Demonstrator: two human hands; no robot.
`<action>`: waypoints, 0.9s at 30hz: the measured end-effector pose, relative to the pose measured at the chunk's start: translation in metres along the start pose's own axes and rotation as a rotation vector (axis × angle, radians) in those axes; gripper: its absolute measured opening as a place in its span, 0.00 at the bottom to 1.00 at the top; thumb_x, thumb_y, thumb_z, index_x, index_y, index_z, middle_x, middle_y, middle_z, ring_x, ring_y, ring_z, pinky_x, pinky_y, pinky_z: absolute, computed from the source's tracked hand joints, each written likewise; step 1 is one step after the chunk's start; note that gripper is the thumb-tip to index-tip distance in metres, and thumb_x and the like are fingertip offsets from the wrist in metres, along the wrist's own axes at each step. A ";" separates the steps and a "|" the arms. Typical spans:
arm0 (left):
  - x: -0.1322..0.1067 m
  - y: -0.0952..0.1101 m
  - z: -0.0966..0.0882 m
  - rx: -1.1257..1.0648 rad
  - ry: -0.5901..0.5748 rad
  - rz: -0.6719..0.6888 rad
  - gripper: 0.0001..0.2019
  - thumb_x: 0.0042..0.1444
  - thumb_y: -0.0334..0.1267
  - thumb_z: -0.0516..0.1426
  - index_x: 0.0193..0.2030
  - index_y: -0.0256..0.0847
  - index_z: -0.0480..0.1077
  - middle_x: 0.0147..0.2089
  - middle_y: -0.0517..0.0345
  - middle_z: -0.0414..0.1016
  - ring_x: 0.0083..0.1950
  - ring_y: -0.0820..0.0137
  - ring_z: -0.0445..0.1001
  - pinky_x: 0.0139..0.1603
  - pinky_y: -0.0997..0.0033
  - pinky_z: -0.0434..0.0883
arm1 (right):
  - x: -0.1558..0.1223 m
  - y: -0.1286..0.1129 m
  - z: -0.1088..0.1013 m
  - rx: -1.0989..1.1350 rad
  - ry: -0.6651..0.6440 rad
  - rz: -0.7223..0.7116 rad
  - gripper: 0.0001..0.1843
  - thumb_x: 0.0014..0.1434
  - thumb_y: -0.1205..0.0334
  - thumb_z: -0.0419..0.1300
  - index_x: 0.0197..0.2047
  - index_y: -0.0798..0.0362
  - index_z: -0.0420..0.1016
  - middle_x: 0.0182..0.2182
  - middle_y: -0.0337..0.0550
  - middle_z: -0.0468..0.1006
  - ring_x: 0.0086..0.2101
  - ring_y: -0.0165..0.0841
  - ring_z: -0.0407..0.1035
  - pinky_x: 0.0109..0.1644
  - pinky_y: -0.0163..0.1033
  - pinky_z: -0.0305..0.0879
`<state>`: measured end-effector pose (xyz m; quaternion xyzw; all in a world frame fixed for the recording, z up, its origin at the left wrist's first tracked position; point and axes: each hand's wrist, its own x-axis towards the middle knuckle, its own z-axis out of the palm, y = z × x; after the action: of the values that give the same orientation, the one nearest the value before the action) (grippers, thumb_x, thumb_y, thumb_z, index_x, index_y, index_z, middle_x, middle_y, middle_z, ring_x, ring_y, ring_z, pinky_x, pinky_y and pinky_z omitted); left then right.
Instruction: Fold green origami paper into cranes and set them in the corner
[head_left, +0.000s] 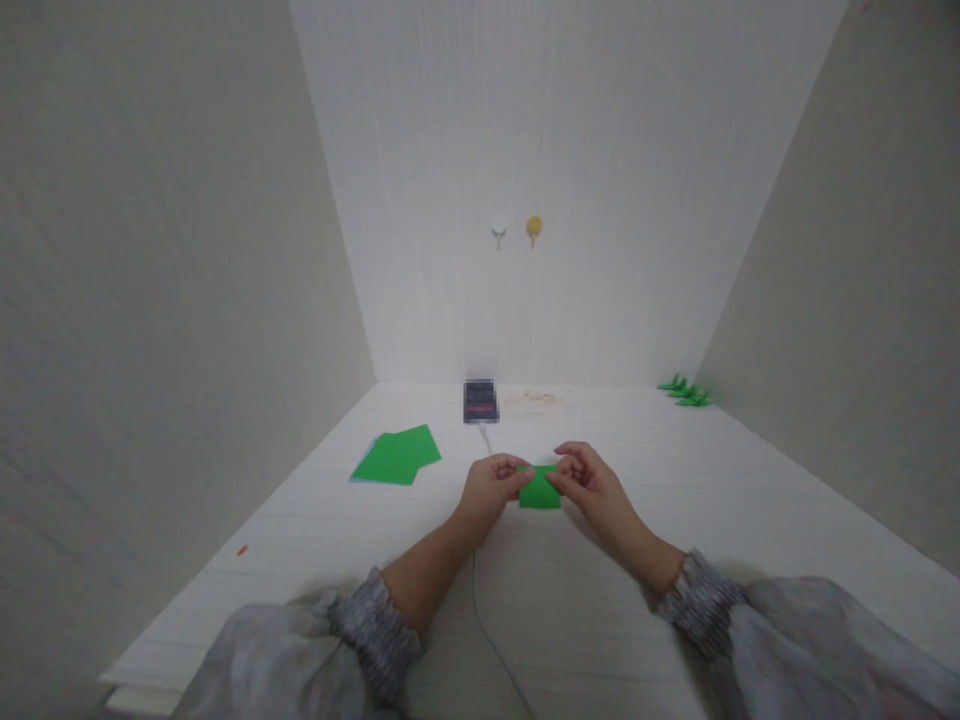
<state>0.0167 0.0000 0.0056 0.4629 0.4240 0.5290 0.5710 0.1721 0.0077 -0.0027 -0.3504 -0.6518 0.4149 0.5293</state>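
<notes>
Between my two hands is a small folded piece of green paper, held just above the white table. My left hand pinches its upper left corner between thumb and fingers. My right hand has its thumb on the upper right edge, with the index finger curled above it; the contact of the other fingers is hard to make out. Off to the left lie green paper sheets, overlapping, with a light blue edge showing beneath.
A dark, blurred device stands near the back wall, its white cable running under my left arm to the front. Folded green paper shapes sit in the back right corner. A small orange-red piece lies at left. Two hooks are on the wall.
</notes>
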 end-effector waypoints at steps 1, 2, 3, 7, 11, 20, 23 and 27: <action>0.000 0.000 0.000 -0.018 0.013 -0.002 0.12 0.35 0.38 0.63 0.27 0.34 0.70 0.21 0.59 0.72 0.23 0.76 0.69 0.27 0.76 0.66 | 0.000 0.000 -0.001 -0.023 0.002 -0.021 0.15 0.48 0.62 0.59 0.39 0.51 0.60 0.23 0.33 0.65 0.25 0.27 0.62 0.28 0.32 0.58; 0.001 -0.001 0.000 -0.035 0.023 0.000 0.13 0.35 0.38 0.63 0.28 0.34 0.70 0.21 0.60 0.72 0.23 0.76 0.69 0.27 0.76 0.66 | 0.000 0.000 -0.002 -0.054 -0.010 -0.032 0.14 0.48 0.62 0.58 0.39 0.51 0.60 0.24 0.34 0.66 0.25 0.27 0.62 0.29 0.33 0.59; 0.001 -0.001 0.000 -0.051 0.025 0.002 0.13 0.35 0.38 0.63 0.28 0.34 0.70 0.21 0.60 0.72 0.23 0.75 0.69 0.28 0.76 0.67 | 0.000 0.000 -0.002 -0.090 -0.025 -0.038 0.13 0.48 0.62 0.58 0.37 0.51 0.60 0.24 0.35 0.66 0.26 0.28 0.63 0.30 0.34 0.59; 0.000 0.000 0.000 -0.086 -0.022 -0.012 0.13 0.35 0.36 0.63 0.30 0.33 0.70 0.23 0.58 0.73 0.25 0.74 0.71 0.31 0.74 0.67 | -0.001 0.001 -0.002 -0.167 -0.056 -0.027 0.11 0.49 0.61 0.58 0.36 0.51 0.61 0.25 0.36 0.67 0.27 0.29 0.64 0.31 0.35 0.61; -0.001 0.001 0.000 -0.080 -0.043 -0.011 0.13 0.36 0.35 0.63 0.31 0.33 0.71 0.24 0.58 0.74 0.26 0.74 0.71 0.31 0.75 0.67 | -0.002 0.000 -0.002 -0.114 -0.044 -0.014 0.13 0.50 0.60 0.57 0.38 0.50 0.59 0.28 0.38 0.68 0.29 0.30 0.65 0.32 0.36 0.62; 0.001 0.003 0.001 -0.057 0.007 0.020 0.12 0.36 0.34 0.62 0.31 0.34 0.70 0.23 0.59 0.72 0.24 0.76 0.69 0.28 0.76 0.65 | -0.004 -0.007 -0.005 -0.288 -0.031 -0.103 0.11 0.49 0.62 0.58 0.36 0.50 0.61 0.26 0.38 0.65 0.27 0.31 0.63 0.32 0.37 0.62; -0.001 0.005 0.001 -0.050 -0.001 0.015 0.12 0.36 0.34 0.62 0.31 0.34 0.70 0.24 0.59 0.73 0.24 0.76 0.69 0.28 0.76 0.66 | -0.004 -0.005 -0.003 -0.258 -0.034 -0.088 0.13 0.48 0.62 0.58 0.37 0.51 0.60 0.25 0.36 0.64 0.27 0.30 0.63 0.31 0.36 0.61; -0.003 0.005 0.002 -0.057 -0.028 0.009 0.12 0.37 0.35 0.62 0.30 0.34 0.69 0.24 0.59 0.73 0.26 0.75 0.71 0.31 0.75 0.68 | -0.004 -0.003 0.000 -0.095 -0.072 -0.006 0.19 0.47 0.63 0.60 0.40 0.50 0.55 0.26 0.35 0.65 0.27 0.29 0.64 0.29 0.35 0.62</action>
<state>0.0176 -0.0027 0.0109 0.4559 0.3986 0.5368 0.5874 0.1725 0.0031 -0.0020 -0.3579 -0.6905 0.3945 0.4894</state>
